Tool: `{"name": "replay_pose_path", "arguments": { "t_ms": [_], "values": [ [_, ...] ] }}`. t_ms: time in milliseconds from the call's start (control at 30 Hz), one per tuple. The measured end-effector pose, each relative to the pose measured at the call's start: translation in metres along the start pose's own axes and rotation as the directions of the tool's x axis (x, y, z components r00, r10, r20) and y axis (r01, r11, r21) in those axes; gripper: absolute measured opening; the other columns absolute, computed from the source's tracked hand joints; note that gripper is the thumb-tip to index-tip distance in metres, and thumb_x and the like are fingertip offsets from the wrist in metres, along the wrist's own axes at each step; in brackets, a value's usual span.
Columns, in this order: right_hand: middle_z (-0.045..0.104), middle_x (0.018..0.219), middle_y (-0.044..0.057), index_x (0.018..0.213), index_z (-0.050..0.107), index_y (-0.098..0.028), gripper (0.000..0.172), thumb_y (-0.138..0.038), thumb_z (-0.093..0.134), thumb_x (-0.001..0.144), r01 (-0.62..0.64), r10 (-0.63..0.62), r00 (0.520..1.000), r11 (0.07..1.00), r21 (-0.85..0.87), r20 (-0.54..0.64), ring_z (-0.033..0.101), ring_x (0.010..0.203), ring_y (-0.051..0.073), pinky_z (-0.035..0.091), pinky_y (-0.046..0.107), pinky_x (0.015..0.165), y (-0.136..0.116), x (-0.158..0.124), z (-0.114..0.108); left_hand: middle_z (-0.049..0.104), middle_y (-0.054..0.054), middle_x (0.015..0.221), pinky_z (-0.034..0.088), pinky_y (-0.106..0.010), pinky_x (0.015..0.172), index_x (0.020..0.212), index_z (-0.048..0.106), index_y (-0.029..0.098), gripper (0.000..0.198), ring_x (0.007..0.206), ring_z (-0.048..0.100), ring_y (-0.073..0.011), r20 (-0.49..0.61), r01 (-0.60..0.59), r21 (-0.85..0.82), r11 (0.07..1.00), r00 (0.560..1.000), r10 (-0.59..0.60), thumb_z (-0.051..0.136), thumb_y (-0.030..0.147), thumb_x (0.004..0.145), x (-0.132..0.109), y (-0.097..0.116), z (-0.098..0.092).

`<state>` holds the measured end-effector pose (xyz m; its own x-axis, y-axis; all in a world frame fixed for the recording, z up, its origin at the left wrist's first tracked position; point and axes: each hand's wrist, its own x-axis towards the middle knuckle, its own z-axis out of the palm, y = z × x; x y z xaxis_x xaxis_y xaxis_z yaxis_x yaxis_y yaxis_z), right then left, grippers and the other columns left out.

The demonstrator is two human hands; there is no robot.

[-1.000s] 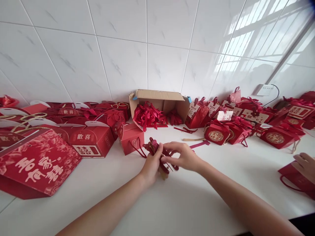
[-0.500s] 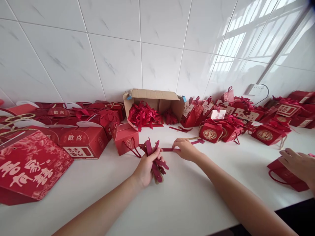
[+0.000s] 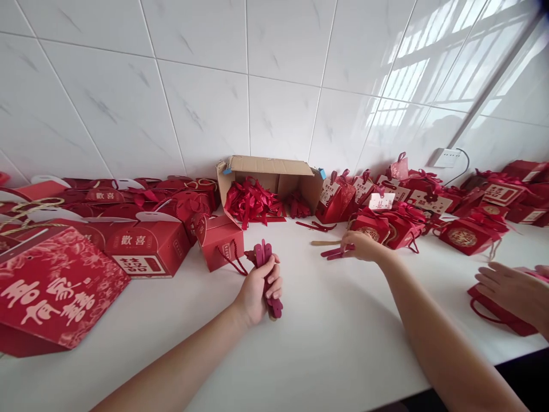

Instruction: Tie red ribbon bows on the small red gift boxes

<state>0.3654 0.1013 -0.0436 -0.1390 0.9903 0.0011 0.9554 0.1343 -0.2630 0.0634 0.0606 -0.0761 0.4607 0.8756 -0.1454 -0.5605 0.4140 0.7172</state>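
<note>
My left hand (image 3: 258, 289) is closed around a bundle of dark red strips (image 3: 269, 280) above the white table, just in front of a small red box with a rope handle (image 3: 221, 243). Further right, my right hand (image 3: 360, 245) has its fingertips on a dark red strip (image 3: 332, 252) lying on the table; its fingers are pressed together at the strip's right end. Beside that lies a tan strip (image 3: 325, 243). Several thin red strips (image 3: 315, 226) rest farther back.
An open cardboard box (image 3: 268, 166) holding red ribbons (image 3: 253, 201) stands at the wall. Red gift boxes (image 3: 146, 246) crowd the left, others (image 3: 465, 234) the right. Another person's hand (image 3: 512, 292) touches a red box (image 3: 493, 309) at the right edge.
My right hand has moved right, away from my left hand, to the strips on the table. The bundle in my left hand is now gathered more neatly together.
</note>
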Motion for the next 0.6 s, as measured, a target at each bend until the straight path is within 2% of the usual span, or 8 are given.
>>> {"name": "replay_pose_path", "arguments": {
  "t_ms": [33, 133, 200, 300, 400, 500, 600],
  "values": [
    [0.067, 0.097, 0.008, 0.079, 0.068, -0.018, 0.007, -0.023, 0.065, 0.074, -0.003, 0.003, 1.000, 1.000, -0.003, 0.018, 0.062, 0.087, 0.022, 0.046, 0.027, 0.069, 0.002, 0.003, 0.002, 0.031, 0.009, 0.050, 0.028, -0.016, 0.035, 0.078, 0.049, 0.019, 0.019, 0.032, 0.023, -0.0027, 0.002, 0.006, 0.002, 1.000, 1.000, -0.006, 0.043, 0.028, 0.094, 0.000, -0.001, 0.000],
    [0.067, 0.103, 0.006, 0.110, 0.064, -0.022, 0.036, -0.025, 0.065, 0.074, -0.021, 0.022, 0.995, 1.000, -0.006, 0.100, 0.064, 0.082, 0.019, 0.048, 0.025, 0.065, 0.005, 0.016, 0.005, 0.031, 0.009, 0.051, 0.027, -0.016, 0.035, 0.079, 0.050, 0.019, 0.019, 0.032, 0.023, -0.0024, -0.001, 0.013, 0.007, 1.000, 1.000, -0.013, 0.043, 0.029, 0.094, 0.001, -0.002, -0.001],
    [0.068, 0.101, 0.006, 0.116, 0.062, -0.022, 0.044, -0.024, 0.066, 0.072, -0.041, 0.044, 0.988, 0.999, -0.020, 0.149, 0.065, 0.077, 0.019, 0.048, 0.024, 0.062, 0.005, 0.024, 0.004, 0.030, 0.009, 0.051, 0.027, -0.016, 0.035, 0.079, 0.050, 0.019, 0.019, 0.033, 0.022, -0.0024, -0.004, 0.007, 0.005, 1.000, 1.000, -0.007, 0.044, 0.030, 0.094, 0.003, -0.003, -0.002],
    [0.070, 0.094, 0.007, 0.100, 0.070, -0.019, 0.031, -0.021, 0.068, 0.068, -0.048, 0.057, 0.979, 0.998, -0.049, 0.197, 0.066, 0.078, 0.020, 0.049, 0.024, 0.063, 0.002, 0.033, 0.003, 0.031, 0.009, 0.051, 0.028, -0.016, 0.037, 0.081, 0.052, 0.019, 0.018, 0.034, 0.022, -0.0024, -0.006, 0.000, 0.011, 1.000, 1.000, 0.000, 0.048, 0.032, 0.092, 0.005, -0.004, -0.003],
    [0.071, 0.090, 0.007, 0.088, 0.072, -0.018, 0.019, -0.018, 0.064, 0.071, -0.031, 0.044, 0.981, 0.997, -0.068, 0.190, 0.066, 0.082, 0.021, 0.048, 0.025, 0.068, -0.013, 0.033, 0.013, 0.029, 0.010, 0.051, 0.028, -0.016, 0.039, 0.089, 0.056, 0.018, 0.015, 0.037, 0.021, -0.0024, -0.017, -0.007, 0.063, 0.998, 1.000, 0.008, 0.057, 0.033, 0.087, 0.004, -0.005, -0.003],
    [0.071, 0.094, 0.006, 0.090, 0.071, -0.020, 0.019, -0.017, 0.058, 0.077, 0.021, -0.011, 0.988, 0.998, -0.061, 0.155, 0.065, 0.087, 0.021, 0.047, 0.025, 0.072, -0.037, 0.026, 0.026, 0.026, 0.011, 0.051, 0.028, -0.016, 0.040, 0.099, 0.058, 0.017, 0.024, 0.039, 0.020, -0.0028, -0.024, -0.005, 0.115, 0.993, 1.000, 0.008, 0.065, 0.032, 0.082, 0.000, -0.004, -0.002],
    [0.071, 0.093, 0.005, 0.089, 0.071, -0.022, 0.020, -0.018, 0.055, 0.080, 0.082, -0.076, 0.987, 0.996, -0.035, 0.143, 0.064, 0.084, 0.019, 0.047, 0.024, 0.073, -0.056, 0.015, 0.028, 0.025, 0.011, 0.051, 0.028, -0.016, 0.041, 0.101, 0.059, 0.017, 0.029, 0.039, 0.019, -0.0029, -0.026, -0.012, 0.128, 0.992, 1.000, 0.015, 0.068, 0.033, 0.079, -0.002, -0.004, -0.001]
  ]
}}
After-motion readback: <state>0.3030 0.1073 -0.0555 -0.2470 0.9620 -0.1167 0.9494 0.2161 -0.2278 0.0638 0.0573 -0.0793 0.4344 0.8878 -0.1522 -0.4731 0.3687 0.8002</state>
